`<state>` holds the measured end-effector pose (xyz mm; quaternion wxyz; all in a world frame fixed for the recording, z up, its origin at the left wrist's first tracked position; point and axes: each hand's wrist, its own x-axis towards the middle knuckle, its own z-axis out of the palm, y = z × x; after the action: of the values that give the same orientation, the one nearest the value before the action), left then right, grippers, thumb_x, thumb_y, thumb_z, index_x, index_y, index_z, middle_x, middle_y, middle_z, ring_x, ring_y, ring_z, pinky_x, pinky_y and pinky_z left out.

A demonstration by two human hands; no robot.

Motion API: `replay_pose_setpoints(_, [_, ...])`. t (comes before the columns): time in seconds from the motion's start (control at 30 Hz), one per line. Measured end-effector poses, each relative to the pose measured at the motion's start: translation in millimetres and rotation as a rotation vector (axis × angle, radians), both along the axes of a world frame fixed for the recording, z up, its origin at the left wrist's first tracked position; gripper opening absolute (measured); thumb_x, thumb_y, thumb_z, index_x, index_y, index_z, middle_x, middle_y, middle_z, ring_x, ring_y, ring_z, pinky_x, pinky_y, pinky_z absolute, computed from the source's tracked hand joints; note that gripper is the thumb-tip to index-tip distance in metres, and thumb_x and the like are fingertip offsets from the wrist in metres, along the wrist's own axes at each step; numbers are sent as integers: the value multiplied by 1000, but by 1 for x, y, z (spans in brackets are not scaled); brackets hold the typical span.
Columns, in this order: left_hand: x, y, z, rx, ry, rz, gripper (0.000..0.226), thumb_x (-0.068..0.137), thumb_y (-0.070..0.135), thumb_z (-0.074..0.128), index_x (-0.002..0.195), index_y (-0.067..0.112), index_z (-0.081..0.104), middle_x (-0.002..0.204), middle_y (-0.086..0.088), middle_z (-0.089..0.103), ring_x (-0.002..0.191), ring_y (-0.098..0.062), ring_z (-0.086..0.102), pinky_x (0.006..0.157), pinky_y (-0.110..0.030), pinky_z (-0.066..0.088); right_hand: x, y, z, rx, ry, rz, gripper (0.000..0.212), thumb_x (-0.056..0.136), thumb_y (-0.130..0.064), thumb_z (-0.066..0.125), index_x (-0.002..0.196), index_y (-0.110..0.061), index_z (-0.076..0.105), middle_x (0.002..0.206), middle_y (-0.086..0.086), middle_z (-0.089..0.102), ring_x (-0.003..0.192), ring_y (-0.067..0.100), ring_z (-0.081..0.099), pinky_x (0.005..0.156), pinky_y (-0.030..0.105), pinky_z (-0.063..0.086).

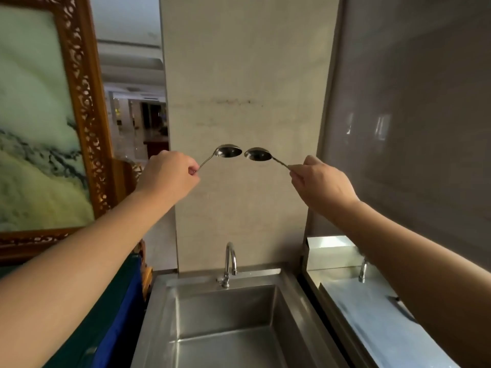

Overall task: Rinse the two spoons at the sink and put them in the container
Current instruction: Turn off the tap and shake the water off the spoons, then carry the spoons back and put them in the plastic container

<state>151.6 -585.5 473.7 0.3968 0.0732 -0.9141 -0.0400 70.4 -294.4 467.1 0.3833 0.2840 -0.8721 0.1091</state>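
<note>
My left hand point(168, 173) pinches the handle of a steel spoon point(228, 151), and my right hand point(320, 184) pinches the handle of a second steel spoon point(257, 154). Both are held up high in front of the beige wall, bowls nearly touching tip to tip. Far below them lies the stainless steel sink point(170, 309), its basin dry-looking, with a curved chrome faucet point(230, 261) at its back rim; no water runs. No container for the spoons is visible.
A carved wooden frame with a green stone panel point(39, 115) stands at the left. Blue cloth point(117, 328) hangs beside the sink. To the right is a steel counter point(372, 314) with a second small tap point(362, 272) and a glossy grey wall.
</note>
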Motion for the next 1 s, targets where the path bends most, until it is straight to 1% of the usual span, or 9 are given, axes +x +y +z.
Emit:
replay_pose_setpoints(0.27, [-2,140,-20,169,-29,-111,13,73,26,74,84,24,80,79,3,78,80,-29,70,71,-30,54,42,145,-26,-141,-133,-79,26,98,-31,51,89,-21,72,77,-1,48,66,31,56,53,32,37])
replay_pose_setpoints(0.37, [-11,215,-41,243,-63,-220,13,73,29,75,85,28,81,78,10,78,79,-24,70,69,-25,46,61,226,-44,-198,-186,-141,23,97,-30,52,91,-21,73,80,-2,54,71,29,57,57,35,45])
replay_pose_setpoints(0.43, [-17,271,-54,292,-121,-308,13,73,30,75,85,29,80,75,12,75,79,-19,68,69,-24,45,75,281,-58,-231,-215,-192,21,96,-28,55,94,-21,74,84,-1,60,75,28,59,64,37,50])
replay_pose_setpoints(0.57, [-29,389,-81,376,-245,-498,10,71,30,77,80,30,80,67,17,69,75,-14,67,68,-22,45,103,385,-83,-314,-246,-299,15,91,-29,64,97,-23,76,84,-3,63,76,24,60,65,34,49])
replay_pose_setpoints(0.67, [-36,468,-99,423,-311,-630,10,71,25,81,81,24,83,70,9,75,73,-12,68,60,-16,45,120,449,-97,-382,-301,-389,13,89,-28,66,93,-22,77,77,0,69,73,25,63,65,35,50])
replay_pose_setpoints(0.73, [-42,517,-109,472,-378,-701,9,71,21,83,80,21,83,76,2,78,75,-14,71,67,-18,52,130,489,-105,-458,-335,-446,12,89,-27,67,88,-21,77,68,0,69,66,24,61,61,33,47])
replay_pose_setpoints(0.8, [-51,560,-118,536,-463,-747,6,70,23,84,71,27,79,71,6,77,75,-15,72,74,-25,56,137,524,-112,-530,-359,-492,12,88,-26,68,86,-21,78,67,0,67,63,22,59,59,30,42])
replay_pose_setpoints(0.93, [-79,634,-135,605,-614,-830,15,71,25,84,62,30,74,63,11,74,56,-6,65,54,-17,50,137,585,-131,-681,-406,-574,12,88,-28,69,85,-21,79,65,-1,65,56,12,53,54,27,39])
replay_pose_setpoints(1.0, [-100,667,-146,661,-706,-870,12,72,19,84,65,25,77,66,0,77,56,-13,65,57,-22,57,132,610,-143,-747,-425,-607,13,88,-29,70,83,-21,78,59,-9,62,54,7,52,52,26,38])
